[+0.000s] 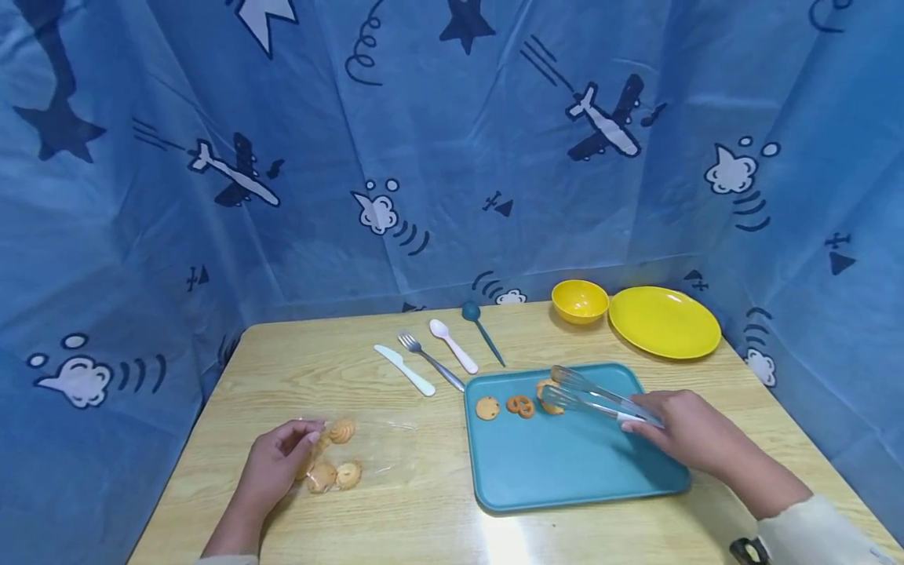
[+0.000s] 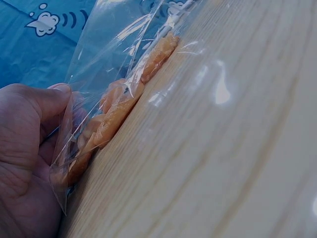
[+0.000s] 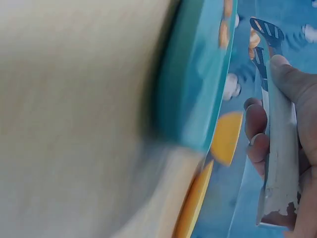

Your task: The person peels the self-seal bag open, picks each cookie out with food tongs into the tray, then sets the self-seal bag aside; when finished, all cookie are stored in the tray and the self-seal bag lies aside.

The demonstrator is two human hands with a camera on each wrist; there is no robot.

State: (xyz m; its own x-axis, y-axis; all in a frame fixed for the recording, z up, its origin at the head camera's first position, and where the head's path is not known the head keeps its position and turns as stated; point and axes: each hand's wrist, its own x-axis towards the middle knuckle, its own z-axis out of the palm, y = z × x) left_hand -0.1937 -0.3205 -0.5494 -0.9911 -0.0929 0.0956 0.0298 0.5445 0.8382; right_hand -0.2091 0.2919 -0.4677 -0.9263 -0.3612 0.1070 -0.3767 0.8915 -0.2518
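At the left of the table, my left hand (image 1: 271, 467) pinches the edge of a clear plastic bag (image 1: 391, 451). Several round cookies (image 1: 348, 475) lie inside it; the left wrist view shows the thumb (image 2: 57, 96) on the film. My right hand (image 1: 695, 431) grips metal tongs (image 1: 596, 399) over a teal tray (image 1: 565, 471). Between the tong tips is a golden cookie (image 1: 549, 404), partly hidden; whether it touches the tray I cannot tell. Left of it on the tray are a pretzel (image 1: 521, 406) and a flat speckled cookie (image 1: 487, 408).
Behind the bag lie a white knife (image 1: 405, 369), a grey fork (image 1: 431, 359), a pale spoon (image 1: 453, 345) and a dark teal spoon (image 1: 483, 331). A yellow bowl (image 1: 580, 302) and yellow plate (image 1: 664, 322) stand at the back right. A blue curtain (image 1: 424, 157) surrounds the table.
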